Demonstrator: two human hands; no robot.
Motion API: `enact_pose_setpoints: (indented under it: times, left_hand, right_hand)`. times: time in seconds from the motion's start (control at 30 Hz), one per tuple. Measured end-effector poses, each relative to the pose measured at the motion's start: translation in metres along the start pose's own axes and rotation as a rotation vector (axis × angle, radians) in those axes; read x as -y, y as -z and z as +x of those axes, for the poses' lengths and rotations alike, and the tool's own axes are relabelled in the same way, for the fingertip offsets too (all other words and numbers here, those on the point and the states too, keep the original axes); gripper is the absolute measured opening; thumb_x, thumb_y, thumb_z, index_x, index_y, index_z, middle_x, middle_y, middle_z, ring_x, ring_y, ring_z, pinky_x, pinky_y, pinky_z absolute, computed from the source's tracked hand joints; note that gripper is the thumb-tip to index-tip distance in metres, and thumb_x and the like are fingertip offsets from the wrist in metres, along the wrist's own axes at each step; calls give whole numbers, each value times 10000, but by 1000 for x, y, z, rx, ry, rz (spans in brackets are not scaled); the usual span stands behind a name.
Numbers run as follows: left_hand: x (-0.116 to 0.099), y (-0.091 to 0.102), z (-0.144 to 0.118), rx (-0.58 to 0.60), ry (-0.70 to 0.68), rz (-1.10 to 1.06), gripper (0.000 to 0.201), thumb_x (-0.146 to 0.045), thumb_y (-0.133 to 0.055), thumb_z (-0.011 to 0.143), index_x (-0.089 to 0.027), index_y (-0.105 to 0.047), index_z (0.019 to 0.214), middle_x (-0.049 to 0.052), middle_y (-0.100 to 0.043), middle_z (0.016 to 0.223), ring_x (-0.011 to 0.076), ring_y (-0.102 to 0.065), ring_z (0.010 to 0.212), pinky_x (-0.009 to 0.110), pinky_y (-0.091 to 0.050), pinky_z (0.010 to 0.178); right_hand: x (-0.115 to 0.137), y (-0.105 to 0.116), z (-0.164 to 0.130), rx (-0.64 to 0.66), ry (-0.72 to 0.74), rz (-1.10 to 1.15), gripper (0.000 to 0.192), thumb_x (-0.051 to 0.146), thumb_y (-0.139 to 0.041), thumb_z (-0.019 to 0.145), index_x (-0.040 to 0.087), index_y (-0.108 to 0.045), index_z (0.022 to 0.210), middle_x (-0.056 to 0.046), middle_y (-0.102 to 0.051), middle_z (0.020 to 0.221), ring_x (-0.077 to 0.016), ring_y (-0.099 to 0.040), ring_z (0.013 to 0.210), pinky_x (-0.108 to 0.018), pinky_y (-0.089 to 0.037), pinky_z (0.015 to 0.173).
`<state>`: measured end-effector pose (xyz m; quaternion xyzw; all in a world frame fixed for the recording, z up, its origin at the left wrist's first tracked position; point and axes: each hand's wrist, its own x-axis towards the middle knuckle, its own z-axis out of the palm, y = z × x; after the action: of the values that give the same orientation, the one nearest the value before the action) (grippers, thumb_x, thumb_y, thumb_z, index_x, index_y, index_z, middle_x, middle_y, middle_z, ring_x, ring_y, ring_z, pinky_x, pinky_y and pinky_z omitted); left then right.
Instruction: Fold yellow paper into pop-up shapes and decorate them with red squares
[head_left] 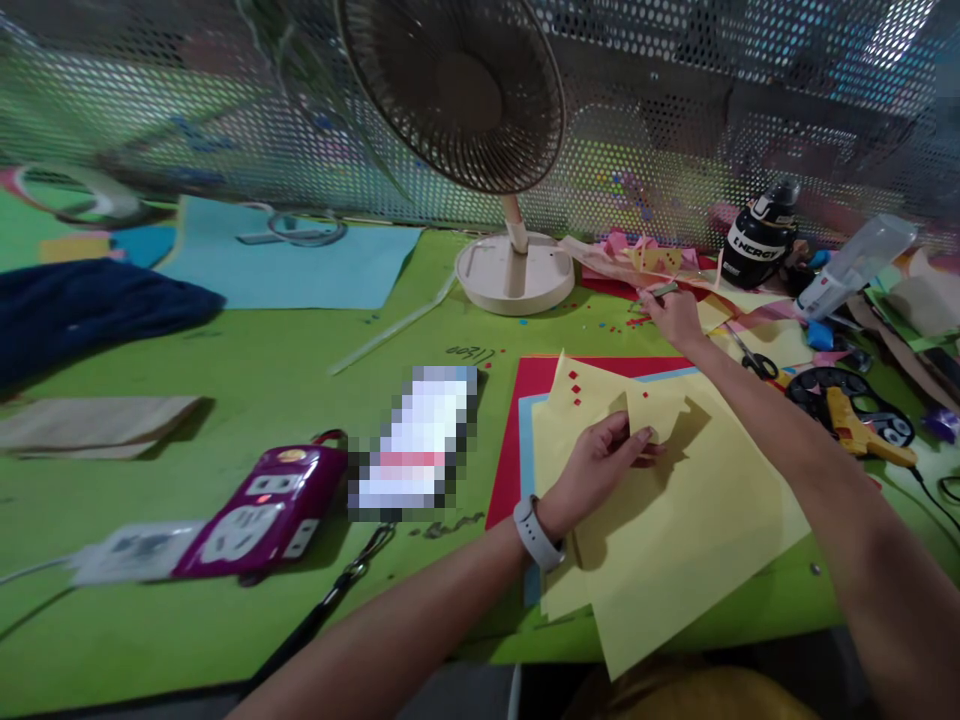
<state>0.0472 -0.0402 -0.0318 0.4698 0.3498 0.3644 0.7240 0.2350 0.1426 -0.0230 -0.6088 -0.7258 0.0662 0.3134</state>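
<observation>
My left hand [596, 460], with a pale watch band at the wrist, is closed on a small piece of yellow paper [642, 418]. It hovers over yellow sheets [690, 540] stacked on blue and red sheets [504, 480]. Several tiny red paper squares [576, 390] lie on the yellow paper. Farther off, my right hand [675, 318] is closed around a small, slim greyish tool [663, 290]; its exact kind is unclear. That hand is beside tiny red and blue bits scattered on the green table, near pink and yellow paper scraps [645, 250].
A fan [514, 285] stands at the back before a perforated metal panel. Scissors [759, 365], a yellow glue gun [851, 430], a black bottle [759, 240] and a clear bottle [862, 265] are right. A blurred-out phone [420, 440] and purple power adapter [270, 510] are left.
</observation>
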Motion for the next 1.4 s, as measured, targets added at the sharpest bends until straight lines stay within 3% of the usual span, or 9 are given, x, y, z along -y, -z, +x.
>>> enact_pose_setpoints:
  times: [0.47,0.73,0.97,1.2,1.4]
  left_hand:
    - [0,0,0,-1,3,2,338,-472,-754,822,-169,-605,842,41,-700,825,211,-742,885,337,-621,785]
    - [0,0,0,-1,2,-4,371,-498,-766,805,-170,-593,817,32,-694,818,198,-739,871,318,-619,774]
    - [1,0,0,10,-14,-3,350,-472,-756,820,-176,-569,803,24,-681,810,195,-740,872,311,-614,766]
    - [0,0,1,6,-19,-8,368,-475,-762,815,-185,-540,768,12,-666,781,200,-744,862,318,-616,766]
    - [1,0,1,4,-17,0,376,-470,-768,813,-188,-527,754,12,-665,760,209,-746,861,324,-621,753]
  right_hand:
    - [-1,-4,0,-58,-26,-22,388,439,-498,1006,174,-771,932,-71,-785,775,-249,-772,828,-345,-598,795]
    - [-1,-6,-2,-27,23,-135,292,343,-522,998,199,-774,971,-65,-799,866,-234,-767,868,-316,-571,825]
    - [-3,-7,0,-53,-45,18,333,347,-482,1017,170,-747,918,-74,-781,800,-225,-774,827,-300,-589,740]
    - [-5,4,0,-95,-46,39,306,340,-514,997,167,-752,914,-82,-783,805,-233,-773,841,-315,-577,794]
    - [-9,-3,-1,-83,-35,39,350,407,-515,999,178,-765,912,-78,-793,843,-238,-774,865,-329,-590,808]
